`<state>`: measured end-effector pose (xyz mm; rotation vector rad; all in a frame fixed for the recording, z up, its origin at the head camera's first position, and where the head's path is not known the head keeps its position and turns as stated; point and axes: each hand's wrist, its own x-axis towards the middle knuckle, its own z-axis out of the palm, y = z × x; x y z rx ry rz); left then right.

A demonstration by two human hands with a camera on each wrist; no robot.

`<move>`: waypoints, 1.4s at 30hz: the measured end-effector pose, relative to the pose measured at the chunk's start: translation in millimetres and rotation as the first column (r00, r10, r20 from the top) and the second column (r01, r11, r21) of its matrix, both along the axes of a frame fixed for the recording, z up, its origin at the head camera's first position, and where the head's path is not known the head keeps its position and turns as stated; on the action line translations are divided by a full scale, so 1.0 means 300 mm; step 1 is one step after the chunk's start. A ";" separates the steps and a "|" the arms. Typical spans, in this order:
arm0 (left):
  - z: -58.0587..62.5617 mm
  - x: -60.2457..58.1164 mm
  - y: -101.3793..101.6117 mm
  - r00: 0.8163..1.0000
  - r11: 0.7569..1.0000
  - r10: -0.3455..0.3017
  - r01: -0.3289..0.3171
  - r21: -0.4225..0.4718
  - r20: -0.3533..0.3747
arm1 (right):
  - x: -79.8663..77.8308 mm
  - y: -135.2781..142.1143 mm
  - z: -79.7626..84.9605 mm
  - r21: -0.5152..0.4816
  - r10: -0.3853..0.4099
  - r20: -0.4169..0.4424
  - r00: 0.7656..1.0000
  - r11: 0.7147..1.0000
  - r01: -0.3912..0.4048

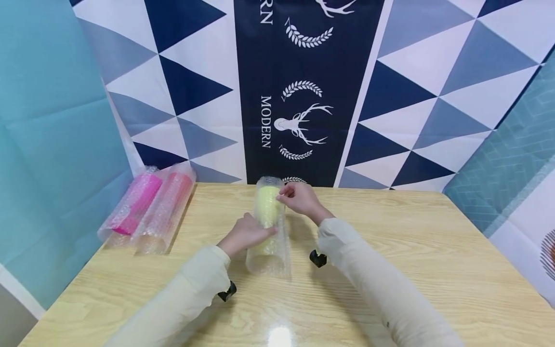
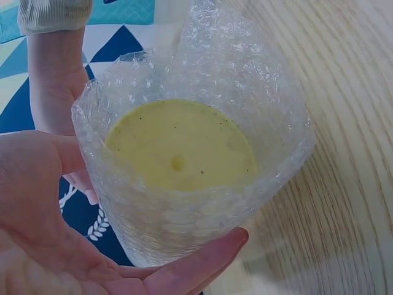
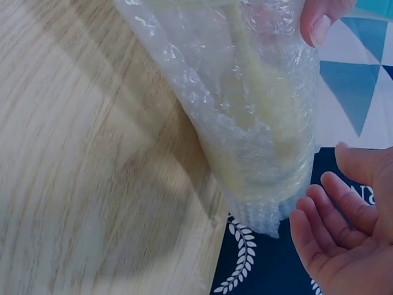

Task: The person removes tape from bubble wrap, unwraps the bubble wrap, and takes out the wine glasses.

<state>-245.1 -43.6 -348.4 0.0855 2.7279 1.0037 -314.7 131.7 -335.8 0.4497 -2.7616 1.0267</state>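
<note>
A yellow cylinder [image 2: 178,150] with a flat round end lies inside a loose sleeve of clear bubble wrap [image 1: 264,260] at the middle of the table. My left hand [image 1: 249,233] grips the wrapped cylinder from its left side, with the thumb laid across the top in the head view. Beside the far end of the roll is my right hand [image 1: 299,197], its fingers loosely bent with nothing between them. Its fingertips [image 3: 313,193] come right at the edge of the wrap in the right wrist view. The wrap extends past the cylinder's near end as an open tube.
Two more bubble-wrapped rolls, one bright pink [image 1: 145,193] and one coral red [image 1: 178,185], lie side by side at the table's left edge. A patterned cloth [image 1: 208,96] hangs behind the wooden table [image 1: 390,250]. Teal cloth [image 1: 52,120] covers the left side.
</note>
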 end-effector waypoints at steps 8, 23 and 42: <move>-0.006 0.009 0.041 0.999 0.999 -0.040 0.039 -0.013 -0.016 | 0.003 0.019 0.007 0.048 -0.039 0.002 0.999 0.998 0.039; -0.002 0.023 0.132 0.999 0.998 -0.044 0.045 0.048 -0.029 | 0.019 0.084 0.035 0.086 -0.148 0.069 0.987 0.986 0.142; -0.009 0.041 0.233 0.992 0.992 -0.113 0.116 0.050 -0.063 | 0.051 0.132 0.036 0.133 -0.288 0.043 0.957 0.951 0.280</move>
